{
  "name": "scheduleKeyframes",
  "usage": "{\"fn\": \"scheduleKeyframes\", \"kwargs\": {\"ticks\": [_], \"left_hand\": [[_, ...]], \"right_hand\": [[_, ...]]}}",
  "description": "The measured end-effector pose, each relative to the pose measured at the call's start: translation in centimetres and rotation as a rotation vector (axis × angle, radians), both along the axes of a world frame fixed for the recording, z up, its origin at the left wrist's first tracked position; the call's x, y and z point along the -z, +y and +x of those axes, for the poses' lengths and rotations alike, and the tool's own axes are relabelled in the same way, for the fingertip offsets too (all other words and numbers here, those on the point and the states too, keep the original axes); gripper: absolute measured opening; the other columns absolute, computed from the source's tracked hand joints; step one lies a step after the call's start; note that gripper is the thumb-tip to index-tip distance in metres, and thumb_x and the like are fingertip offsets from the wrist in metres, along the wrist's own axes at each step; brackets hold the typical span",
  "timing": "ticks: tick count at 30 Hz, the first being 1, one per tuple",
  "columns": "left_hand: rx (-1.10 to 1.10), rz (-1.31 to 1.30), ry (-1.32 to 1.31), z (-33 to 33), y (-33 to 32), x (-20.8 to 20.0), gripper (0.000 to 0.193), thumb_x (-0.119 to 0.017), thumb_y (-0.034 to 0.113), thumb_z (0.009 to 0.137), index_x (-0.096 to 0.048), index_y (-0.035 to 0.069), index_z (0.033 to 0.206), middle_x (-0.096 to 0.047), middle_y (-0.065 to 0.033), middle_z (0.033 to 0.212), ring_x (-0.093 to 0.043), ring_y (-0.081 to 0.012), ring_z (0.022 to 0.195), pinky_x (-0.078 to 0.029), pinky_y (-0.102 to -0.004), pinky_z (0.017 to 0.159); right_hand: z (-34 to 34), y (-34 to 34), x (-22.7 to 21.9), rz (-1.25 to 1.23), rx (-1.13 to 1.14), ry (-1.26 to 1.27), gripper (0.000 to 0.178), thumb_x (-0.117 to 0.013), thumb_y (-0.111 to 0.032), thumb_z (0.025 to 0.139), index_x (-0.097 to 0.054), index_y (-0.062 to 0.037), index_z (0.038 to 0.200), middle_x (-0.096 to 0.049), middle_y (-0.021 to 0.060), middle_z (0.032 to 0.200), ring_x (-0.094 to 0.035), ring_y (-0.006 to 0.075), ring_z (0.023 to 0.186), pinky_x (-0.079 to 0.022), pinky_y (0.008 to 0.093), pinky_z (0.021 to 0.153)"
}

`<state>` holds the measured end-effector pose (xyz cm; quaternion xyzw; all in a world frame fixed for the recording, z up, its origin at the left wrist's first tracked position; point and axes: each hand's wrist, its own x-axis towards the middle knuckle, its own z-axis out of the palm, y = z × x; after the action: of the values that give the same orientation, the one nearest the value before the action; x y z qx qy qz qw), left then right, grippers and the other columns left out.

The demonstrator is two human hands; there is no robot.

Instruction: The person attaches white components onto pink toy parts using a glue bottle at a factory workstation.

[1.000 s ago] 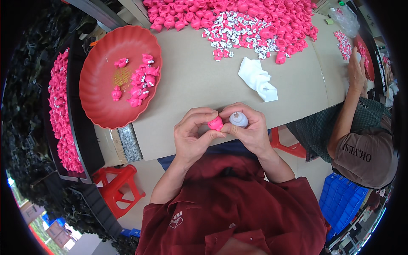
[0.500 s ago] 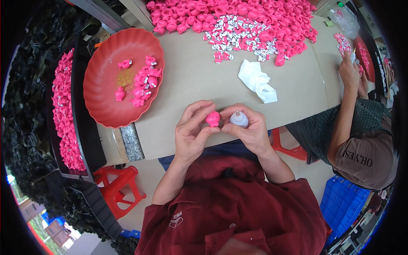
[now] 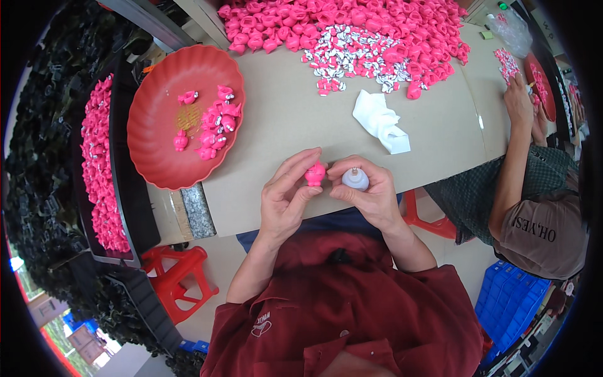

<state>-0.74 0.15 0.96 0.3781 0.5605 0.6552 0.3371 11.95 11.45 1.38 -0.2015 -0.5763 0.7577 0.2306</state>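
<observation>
Between the thumb and fingers of my left hand (image 3: 284,198) is a small pink plastic figure (image 3: 315,174), held upright above the near edge of the table. Close beside it, my right hand (image 3: 374,196) is closed around a whitish squeeze bottle (image 3: 355,179) with a thin metal tip pointing up. The tip is apart from the figure. Part of the bottle is hidden by my fingers. A crumpled white tissue (image 3: 380,121) lies on the table beyond my right hand.
A scalloped red bowl (image 3: 151,138) with several pink figures stands at the left. Pink parts (image 3: 352,12) and small white-and-pink pieces (image 3: 352,50) are heaped at the back. A black tray (image 3: 135,207) of pink pieces is far left. A co-worker (image 3: 527,220) sits at the right.
My left hand has turned the pink figure slightly. Both hands stay close together with the same things in them; the whole view has shifted a little.
</observation>
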Motion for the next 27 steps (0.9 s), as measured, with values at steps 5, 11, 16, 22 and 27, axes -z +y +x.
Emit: {"fn": "scheduleKeyframes", "kwargs": {"ticks": [5, 11, 16, 22, 27], "left_hand": [[0.022, 0.058, -0.142, -0.03, -0.02, 0.25, 0.041, -0.059, 0.002, 0.082, -0.051, 0.001, 0.122, -0.046, -0.015, 0.127, -0.055, -0.0228, 0.106, -0.046, -0.0316, 0.088], [0.094, 0.131, -0.295, -0.12, -0.34, 0.95, 0.044, -0.058, 0.017, 0.087, -0.046, -0.002, 0.125, -0.051, -0.0158, 0.122, -0.055, -0.0232, 0.104, -0.044, -0.0343, 0.091], [0.095, 0.163, -0.383, -0.08, -0.22, 0.75, 0.043, -0.055, 0.02, 0.089, -0.044, -0.002, 0.125, -0.052, -0.0173, 0.121, -0.056, -0.0233, 0.103, -0.044, -0.0349, 0.09], [0.131, 0.209, -0.463, -0.26, -0.09, 0.99, 0.042, -0.055, 0.018, 0.089, -0.043, -0.003, 0.124, -0.051, -0.0177, 0.122, -0.055, -0.0238, 0.103, -0.044, -0.0351, 0.089], [0.118, 0.203, -0.445, -0.17, -0.05, 0.84, 0.042, -0.057, 0.016, 0.087, -0.045, -0.002, 0.124, -0.049, -0.0167, 0.123, -0.054, -0.0238, 0.105, -0.043, -0.0357, 0.091]], "right_hand": [[0.14, 0.04, -0.09, -0.014, -0.004, 0.004, 0.023, -0.07, -0.002, 0.075, -0.06, 0.0011, 0.096, -0.059, 0.0058, 0.091, -0.056, 0.0105, 0.079, -0.045, 0.0231, 0.072], [0.25, 0.05, 0.21, -0.019, 0.0, 0.051, 0.022, -0.069, -0.003, 0.076, -0.06, -0.0015, 0.096, -0.062, 0.0032, 0.09, -0.058, 0.009, 0.082, -0.046, 0.0232, 0.074], [0.49, 0.22, 0.2, -0.059, -0.009, 0.042, 0.021, -0.069, -0.003, 0.077, -0.06, -0.0015, 0.096, -0.061, 0.0025, 0.089, -0.058, 0.0086, 0.082, -0.046, 0.0229, 0.074], [0.49, 0.29, 0.12, -0.086, -0.014, 0.052, 0.02, -0.069, -0.003, 0.077, -0.06, -0.0014, 0.095, -0.061, 0.0022, 0.089, -0.057, 0.0082, 0.082, -0.046, 0.0228, 0.073], [0.55, 0.31, 0.2, -0.087, -0.01, 0.042, 0.02, -0.069, -0.003, 0.077, -0.06, -0.0014, 0.095, -0.061, 0.0024, 0.089, -0.057, 0.0083, 0.081, -0.046, 0.0227, 0.072]]}}
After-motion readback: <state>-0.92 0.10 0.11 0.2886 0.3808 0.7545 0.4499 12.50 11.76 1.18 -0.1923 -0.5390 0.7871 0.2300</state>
